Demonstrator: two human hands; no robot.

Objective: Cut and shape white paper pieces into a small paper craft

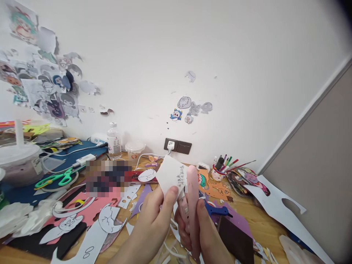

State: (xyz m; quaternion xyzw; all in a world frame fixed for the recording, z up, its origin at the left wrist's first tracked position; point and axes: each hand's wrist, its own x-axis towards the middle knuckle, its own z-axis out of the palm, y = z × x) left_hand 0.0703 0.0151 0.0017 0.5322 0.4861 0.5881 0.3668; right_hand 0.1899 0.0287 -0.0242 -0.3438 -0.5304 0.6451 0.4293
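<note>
My left hand (pixel 158 209) is closed on a white paper piece (pixel 171 174) with a row of small dark marks along its right edge, the thumb pressed flat on it. My right hand (pixel 202 227) is wrapped round a long pink tool (pixel 193 205) with two arms and small light buttons on the inner one. The paper's right edge lies at the opening between the arms; whether they clamp it I cannot tell. A white cable (pixel 172 251) runs below my hands. Behind my right hand are blue-handled scissors (pixel 220 211) and a dark flat piece (pixel 235 238).
Paper cutouts cover the table, among them a moon drawing (pixel 108 220) and a large white sheet (pixel 277 209). Green scissors (pixel 56 179), a lidded drink cup (pixel 20 165), a bottle (pixel 113 141) and a pen cup (pixel 218 173) stand around. A charger (pixel 171 145) sits in the wall socket.
</note>
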